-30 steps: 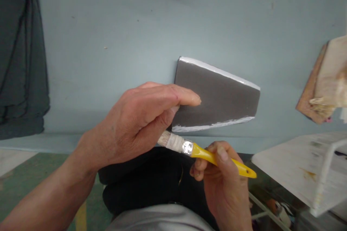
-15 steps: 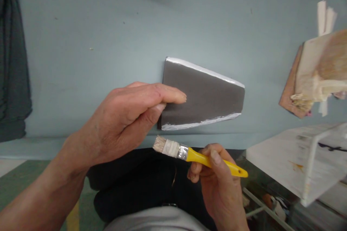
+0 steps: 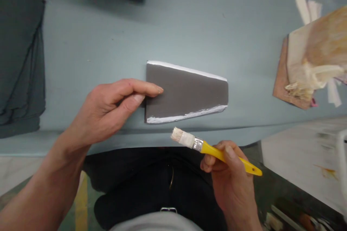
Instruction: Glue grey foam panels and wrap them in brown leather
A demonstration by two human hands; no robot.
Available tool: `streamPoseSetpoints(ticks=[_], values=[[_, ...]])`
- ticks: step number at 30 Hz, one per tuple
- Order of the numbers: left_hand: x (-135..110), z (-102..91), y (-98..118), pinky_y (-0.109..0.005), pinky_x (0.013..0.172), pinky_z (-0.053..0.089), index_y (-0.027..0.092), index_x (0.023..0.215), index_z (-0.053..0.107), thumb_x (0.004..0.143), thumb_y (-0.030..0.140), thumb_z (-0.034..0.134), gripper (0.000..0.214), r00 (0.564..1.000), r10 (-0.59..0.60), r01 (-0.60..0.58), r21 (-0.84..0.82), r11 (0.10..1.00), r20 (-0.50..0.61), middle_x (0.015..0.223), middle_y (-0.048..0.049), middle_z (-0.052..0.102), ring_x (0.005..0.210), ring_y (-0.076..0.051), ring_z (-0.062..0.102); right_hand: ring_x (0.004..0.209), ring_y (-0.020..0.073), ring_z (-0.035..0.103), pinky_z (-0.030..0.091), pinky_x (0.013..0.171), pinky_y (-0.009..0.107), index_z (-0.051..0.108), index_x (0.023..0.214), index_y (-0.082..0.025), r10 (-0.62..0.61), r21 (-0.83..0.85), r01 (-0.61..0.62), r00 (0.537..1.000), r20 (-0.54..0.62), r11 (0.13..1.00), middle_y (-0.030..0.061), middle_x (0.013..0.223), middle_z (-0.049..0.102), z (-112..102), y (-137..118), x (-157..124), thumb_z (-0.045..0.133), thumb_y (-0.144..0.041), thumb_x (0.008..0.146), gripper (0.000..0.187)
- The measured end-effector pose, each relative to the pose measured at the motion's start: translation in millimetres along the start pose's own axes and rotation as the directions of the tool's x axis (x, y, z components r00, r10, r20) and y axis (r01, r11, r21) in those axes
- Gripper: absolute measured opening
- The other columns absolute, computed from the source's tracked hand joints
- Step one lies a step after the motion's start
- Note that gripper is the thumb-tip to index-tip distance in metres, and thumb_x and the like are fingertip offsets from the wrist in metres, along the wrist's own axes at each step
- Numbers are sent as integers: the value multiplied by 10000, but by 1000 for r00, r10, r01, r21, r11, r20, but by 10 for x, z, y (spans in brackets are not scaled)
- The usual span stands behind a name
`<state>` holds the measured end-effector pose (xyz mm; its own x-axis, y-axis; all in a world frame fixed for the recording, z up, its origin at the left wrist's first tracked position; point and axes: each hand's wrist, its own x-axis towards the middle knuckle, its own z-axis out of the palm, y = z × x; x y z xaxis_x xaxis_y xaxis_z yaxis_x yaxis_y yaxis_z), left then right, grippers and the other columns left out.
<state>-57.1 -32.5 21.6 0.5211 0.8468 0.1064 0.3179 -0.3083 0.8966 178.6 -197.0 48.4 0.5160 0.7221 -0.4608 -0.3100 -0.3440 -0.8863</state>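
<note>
On the pale blue table (image 3: 189, 25), close to its near edge, a tapered grey panel (image 3: 187, 92) lies flat, with white paste along its far and near long edges. At its wider, left end the left hand (image 3: 108, 110) pinches it, the forefinger stretched over the top face and the thumb at the end edge. Just near of the panel, and apart from it, the right hand (image 3: 230, 178) is closed around the yellow handle of a brush (image 3: 207, 148), whose pale bristles point left and far towards the panel's near edge. Folded dark cloth (image 3: 18, 61) lies at far left, and a paste-caked board (image 3: 311, 61) sits at right, well apart from the panel.
</note>
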Motion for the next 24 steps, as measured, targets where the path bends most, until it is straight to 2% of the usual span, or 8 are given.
streamPoseSetpoints(ticks=[4, 10, 16, 24], values=[[9, 14, 3, -298, 1063, 607, 323, 1193, 808, 1068, 426, 605, 260, 999, -8, 8, 1, 1000, -35, 1204, 2, 834, 1111, -212, 786, 483, 122, 617, 541, 488, 207, 677, 791, -202, -37, 18, 38, 999, -22, 999, -25, 561, 646, -97, 41, 71, 828, -483, 863, 327], [8, 25, 49, -373, 1087, 615, 295, 1170, 805, 1060, 438, 619, 259, 998, -47, 48, 15, 999, -52, 1183, -26, 835, 1106, -223, 781, 465, 125, 627, 557, 481, 213, 678, 794, -196, -125, 73, 126, 992, -21, 989, -19, 569, 669, -73, 97, 228, 831, -482, 838, 327], [0, 20, 50, -438, 1086, 633, 279, 1175, 791, 1063, 476, 606, 293, 996, -72, 75, 67, 995, -50, 1204, -51, 829, 1124, -251, 781, 473, 121, 637, 559, 484, 207, 683, 816, -193, -113, 106, 119, 992, -53, 987, -14, 595, 695, -20, 171, 319, 816, -473, 840, 310], [5, 26, 41, -414, 1078, 624, 277, 1176, 794, 1062, 455, 614, 277, 997, -67, 68, 34, 997, -46, 1202, -44, 828, 1122, -243, 778, 458, 118, 628, 558, 478, 210, 673, 817, -194, -95, 122, 103, 993, -64, 987, -22, 590, 689, 21, 210, 320, 824, -496, 820, 338]])
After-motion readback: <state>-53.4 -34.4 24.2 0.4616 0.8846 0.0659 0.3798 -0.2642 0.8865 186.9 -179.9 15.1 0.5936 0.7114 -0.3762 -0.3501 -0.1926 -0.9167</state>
